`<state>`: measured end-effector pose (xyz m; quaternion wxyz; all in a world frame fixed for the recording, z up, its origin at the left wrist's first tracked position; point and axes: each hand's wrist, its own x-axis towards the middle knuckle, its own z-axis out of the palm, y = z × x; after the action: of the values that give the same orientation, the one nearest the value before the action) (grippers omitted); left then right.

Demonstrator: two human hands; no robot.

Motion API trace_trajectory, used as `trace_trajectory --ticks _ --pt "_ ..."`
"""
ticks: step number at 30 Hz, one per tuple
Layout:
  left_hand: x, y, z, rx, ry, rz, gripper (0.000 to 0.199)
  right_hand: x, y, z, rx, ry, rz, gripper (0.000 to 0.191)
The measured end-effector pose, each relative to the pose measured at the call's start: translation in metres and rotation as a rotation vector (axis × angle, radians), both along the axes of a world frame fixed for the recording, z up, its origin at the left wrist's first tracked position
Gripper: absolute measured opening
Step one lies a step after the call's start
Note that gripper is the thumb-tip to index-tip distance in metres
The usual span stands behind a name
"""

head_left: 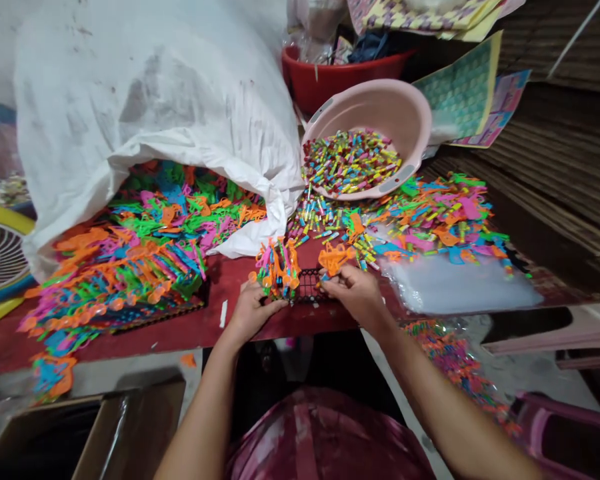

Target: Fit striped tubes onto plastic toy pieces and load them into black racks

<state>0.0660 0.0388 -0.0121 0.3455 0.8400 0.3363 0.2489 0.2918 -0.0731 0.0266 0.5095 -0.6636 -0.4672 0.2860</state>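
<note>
A small black mesh basket (pixel 310 285) stands near the front edge of the red table (pixel 230 333). Upright orange, blue, pink and green plastic toys (pixel 279 267) fill its left part. My left hand (pixel 253 310) is closed around the basket's left front corner, beside these toys. Over the right end of the basket, my right hand (pixel 353 290) pinches an orange plastic toy (pixel 335 258) between thumb and fingers. Part of the basket's grid shows between the two hands.
Left, a white sack (pixel 180 87) spills colourful toys beside a packed row of toys (pixel 130 280). A pink basin (pixel 405 113) holds small coloured tubes. More toys (pixel 445 213) and clear plastic bags (pixel 465 287) lie right. A cardboard box (pixel 140 427) stands below left.
</note>
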Motion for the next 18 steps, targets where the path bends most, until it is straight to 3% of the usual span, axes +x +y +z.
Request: trace_trajectory --ticks 2,7,18 --pt "0.0 0.0 0.001 0.011 -0.013 -0.013 0.02 -0.019 -0.002 -0.009 0.046 -0.099 -0.011 0.008" --pt "0.0 0.0 0.004 0.041 -0.001 -0.054 0.021 -0.038 0.0 -0.022 0.204 -0.268 -0.037 0.025" --pt "0.001 0.005 -0.003 0.083 0.039 -0.029 0.019 -0.046 -0.001 -0.025 0.184 -0.537 0.067 0.015"
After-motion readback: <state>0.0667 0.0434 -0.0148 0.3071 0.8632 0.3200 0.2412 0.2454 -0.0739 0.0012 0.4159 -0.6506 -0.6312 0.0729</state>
